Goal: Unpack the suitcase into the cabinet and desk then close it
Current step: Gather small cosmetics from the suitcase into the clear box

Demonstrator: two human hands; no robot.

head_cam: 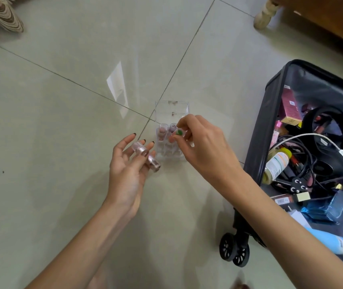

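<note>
Person is crouching over the floor (62,122), sorting small makeup before it goes to the cabinet or desk. The right hand (204,147) is pinching a small green-tipped tube (179,132) between thumb and fingertips, holding it just above the clear organizer box (171,109) - likely lining it up with a free slot next to the tubes already standing in there. The left hand (129,170) is holding a clear pinkish tube (146,156) across its fingers, one finger curling over it and the others spread, probably parking it as next in line.

The box is sitting on the floor, near the suitcase (270,113), so reaches are staying short. The suitcase is lying open at the right - still holding headphones (333,130), tangled cables (304,161), a yellow-capped bottle (277,163), pink cartons and a blue glass bottle (324,207). Judging by that, unpacking is looking far from done and closing is not due yet. The small tube could tip its neighbours while going in.
</note>
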